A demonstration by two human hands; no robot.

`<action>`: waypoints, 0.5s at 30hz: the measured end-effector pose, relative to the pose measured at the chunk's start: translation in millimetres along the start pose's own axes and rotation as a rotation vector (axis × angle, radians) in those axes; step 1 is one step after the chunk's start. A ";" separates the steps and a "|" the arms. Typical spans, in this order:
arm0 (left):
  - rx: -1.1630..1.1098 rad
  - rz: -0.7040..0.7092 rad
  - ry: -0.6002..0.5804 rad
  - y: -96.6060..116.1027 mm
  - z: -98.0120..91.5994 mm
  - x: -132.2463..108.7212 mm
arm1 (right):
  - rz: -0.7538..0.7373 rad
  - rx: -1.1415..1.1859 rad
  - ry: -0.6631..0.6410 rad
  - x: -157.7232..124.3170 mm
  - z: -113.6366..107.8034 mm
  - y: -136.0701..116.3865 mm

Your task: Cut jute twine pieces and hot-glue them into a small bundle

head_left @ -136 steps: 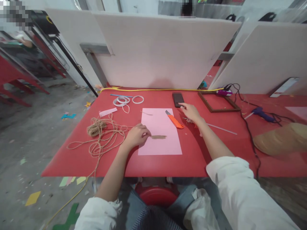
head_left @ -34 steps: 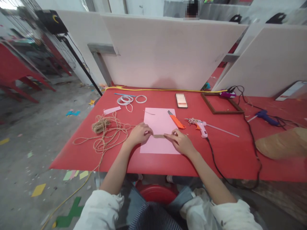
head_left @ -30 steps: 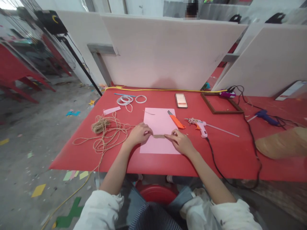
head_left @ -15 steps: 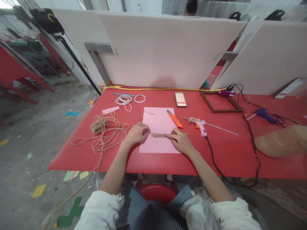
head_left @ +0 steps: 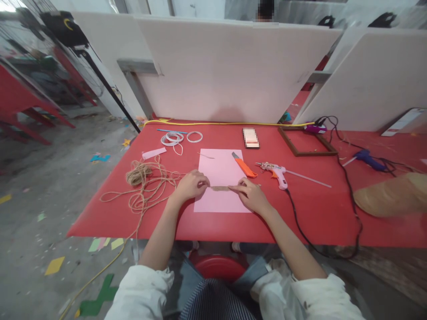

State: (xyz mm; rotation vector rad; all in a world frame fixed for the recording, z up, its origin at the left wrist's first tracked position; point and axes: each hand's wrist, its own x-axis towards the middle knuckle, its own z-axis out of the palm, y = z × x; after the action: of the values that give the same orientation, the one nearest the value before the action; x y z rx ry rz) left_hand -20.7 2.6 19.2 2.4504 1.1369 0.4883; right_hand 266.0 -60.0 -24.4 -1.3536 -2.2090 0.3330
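Left hand (head_left: 191,186) and right hand (head_left: 251,194) pinch a short jute strip (head_left: 220,188) on a pink paper sheet (head_left: 216,202)

The hands hold opposite ends of the strip, which lies across the middle of the sheet. An orange utility knife (head_left: 245,168) crosses the sheet's upper right edge, a pink glue gun (head_left: 279,174) lies right of the sheet, and loose jute twine (head_left: 137,177) lies left of it.

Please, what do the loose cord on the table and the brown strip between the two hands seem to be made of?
The cord looks like natural jute twine: matte tan, with twisted, hairy fibres. The strip seems to be the same fibre, perhaps lengths of twine laid side by side, but it is too small to be sure.
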 end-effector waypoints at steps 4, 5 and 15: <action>0.014 0.010 -0.013 -2.1 0.8 1.3 | 0.015 -0.001 -0.019 0.2 0.4 0.2; 0.015 0.011 -0.014 -2.3 0.8 1.4 | 0.017 0.001 -0.022 0.3 0.5 0.3; 0.022 0.001 -0.013 -1.8 0.8 1.6 | 0.034 0.044 0.012 -0.4 1.6 4.8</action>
State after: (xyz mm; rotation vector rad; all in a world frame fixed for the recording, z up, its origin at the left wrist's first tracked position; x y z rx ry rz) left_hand -20.5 4.7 17.9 2.4695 1.1417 0.4623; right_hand 268.8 -58.1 -28.1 -1.3670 -2.1587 0.3827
